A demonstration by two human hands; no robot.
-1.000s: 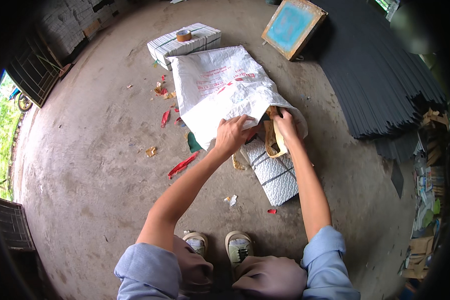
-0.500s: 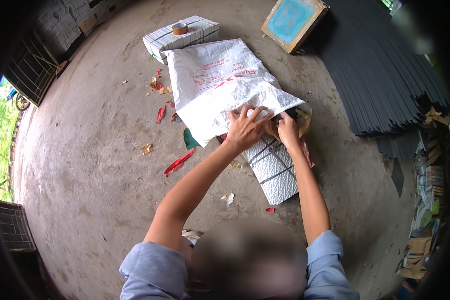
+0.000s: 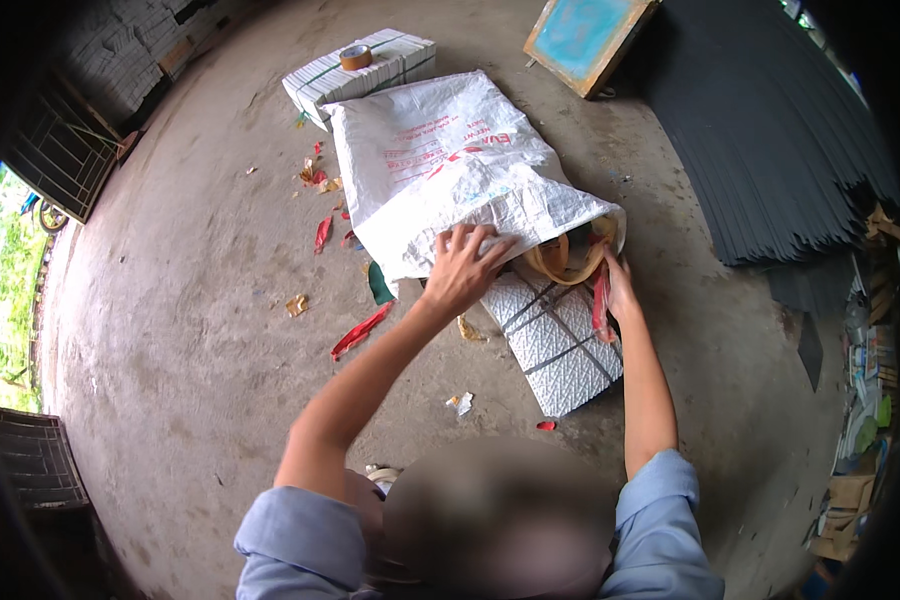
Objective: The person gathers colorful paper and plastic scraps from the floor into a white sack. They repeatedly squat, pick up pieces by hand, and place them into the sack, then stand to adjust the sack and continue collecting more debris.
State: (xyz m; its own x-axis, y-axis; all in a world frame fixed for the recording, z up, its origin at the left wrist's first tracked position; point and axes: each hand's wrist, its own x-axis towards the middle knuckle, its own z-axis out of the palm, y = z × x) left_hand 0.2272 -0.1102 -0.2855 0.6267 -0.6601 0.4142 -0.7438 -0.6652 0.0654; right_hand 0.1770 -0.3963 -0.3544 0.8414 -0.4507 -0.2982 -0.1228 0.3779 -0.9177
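Note:
A large white woven sack [image 3: 420,150] with red print lies on the concrete, its mouth toward me at the lower right. My left hand [image 3: 462,268] rests on the sack near the mouth, fingers spread and slightly bent. At the mouth's right edge, my right hand [image 3: 622,290] has its fingers closed on the sack's rim; the fingertips are partly hidden. Tan curled strips [image 3: 560,265] show inside the gaping mouth. A red scrap [image 3: 601,305] hangs beside my right hand. Partly under the sack is a white textured bundle [image 3: 560,365] tied with dark straps.
A roll of brown tape [image 3: 356,57] sits on a strapped white stack [image 3: 395,62] behind the sack. Red scraps [image 3: 361,331] and other bits litter the floor to the left. Dark sheets [image 3: 750,130] are piled at the right, beside a blue-faced wooden frame [image 3: 580,40].
My right hand has moved right and drawn the sack's mouth wider, exposing the tan strips. My left hand has shifted slightly left and down on the sack.

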